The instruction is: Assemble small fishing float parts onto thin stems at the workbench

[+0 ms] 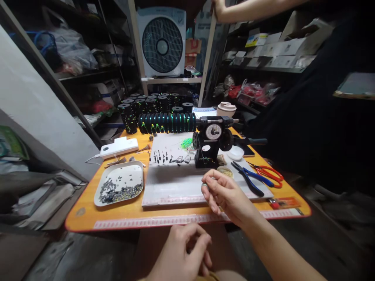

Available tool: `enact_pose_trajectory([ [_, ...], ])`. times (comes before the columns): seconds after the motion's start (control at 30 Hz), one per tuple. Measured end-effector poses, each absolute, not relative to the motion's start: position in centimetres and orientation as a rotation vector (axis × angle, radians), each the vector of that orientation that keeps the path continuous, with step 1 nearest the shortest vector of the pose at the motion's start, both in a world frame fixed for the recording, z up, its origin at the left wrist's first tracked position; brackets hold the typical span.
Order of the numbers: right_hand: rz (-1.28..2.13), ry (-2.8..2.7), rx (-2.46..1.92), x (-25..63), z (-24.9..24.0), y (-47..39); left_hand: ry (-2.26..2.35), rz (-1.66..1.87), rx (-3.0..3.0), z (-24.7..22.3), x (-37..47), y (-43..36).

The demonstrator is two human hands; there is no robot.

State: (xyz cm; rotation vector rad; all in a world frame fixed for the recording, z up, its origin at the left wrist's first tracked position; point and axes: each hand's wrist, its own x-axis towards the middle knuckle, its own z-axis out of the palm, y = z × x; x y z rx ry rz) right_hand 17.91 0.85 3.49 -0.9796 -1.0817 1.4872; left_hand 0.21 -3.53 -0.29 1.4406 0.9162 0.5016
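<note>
My right hand (pixel 224 193) is raised over the front of the white board (pixel 172 187), thumb and fingertips pinched together around something too small to make out. Below the table's front edge, my left hand (pixel 184 249) is curled with its fingers bent in; whatever it may hold is hidden. Beyond them stands a black hand-crank winding machine (pixel 209 136), with a ribbed black roll (pixel 166 122) carrying green and yellow strands on its shaft. Small black clips (pixel 162 156) and bright green threads (pixel 186 143) lie on the board beside it.
A white tray (pixel 99 195) of small dark parts and a white power bank (pixel 119 147) are left. Blue-handled pliers (pixel 249 177), orange scissors (pixel 271 175) and a shallow dish (pixel 225 171) are right. Black rolls (pixel 150 104) stand behind. Another person's arm (pixel 249 11) reaches in at upper right.
</note>
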Motion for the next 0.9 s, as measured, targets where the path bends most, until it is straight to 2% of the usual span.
enact_pose_trajectory([
  [0.1, 1.475, -1.155, -1.016, 18.3, 3.5, 1.2, 0.949, 0.443, 1.643, 1.8, -0.6, -0.9],
  [0.23, 1.396, -1.252, -1.071, 18.8, 3.4, 1.6, 1.072, 1.127, 1.755, 5.5, 0.5, 4.9],
  [0.47, 1.216, -1.417, -1.172, 18.6, 2.8, 1.4, 0.992, 1.29, 1.661, 7.5, 4.8, 12.2],
  [0.73, 0.659, -1.648, -1.401, 18.6, 2.3, 1.1, 0.771, 1.471, 1.472, 6.3, 2.8, 8.5],
  [0.9, 0.363, -1.733, -1.408, 18.4, 1.7, -0.1, 0.617, 1.331, 1.232, 5.4, 1.0, 4.5],
])
